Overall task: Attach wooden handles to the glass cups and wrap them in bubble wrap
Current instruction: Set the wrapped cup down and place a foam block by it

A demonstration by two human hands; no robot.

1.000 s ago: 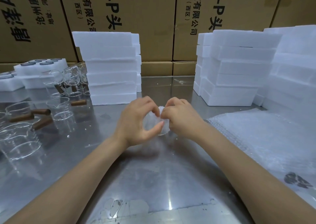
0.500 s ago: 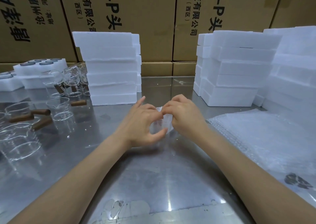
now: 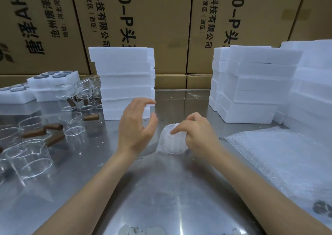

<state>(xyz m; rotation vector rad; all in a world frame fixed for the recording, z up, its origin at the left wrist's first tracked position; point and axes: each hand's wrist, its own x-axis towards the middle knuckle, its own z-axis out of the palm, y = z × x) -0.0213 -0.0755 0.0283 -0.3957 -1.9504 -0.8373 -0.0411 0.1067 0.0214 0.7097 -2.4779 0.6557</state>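
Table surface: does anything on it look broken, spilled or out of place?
Nothing looks broken or spilled. Small white crumbs lie scattered on the steel table, likely foam bits. One wooden handle lies loose among the glass cups. The right hand holds the wrapped cup.

From my feed, the cup inside the bubble wrap bundle is mostly veiled; I cannot tell whether it carries a handle. My right hand covers the bundle's right side. At the far left, the glass cups run off the frame's edge. The foam stack at the right is cropped too. The cartons' print is cut off at the top.
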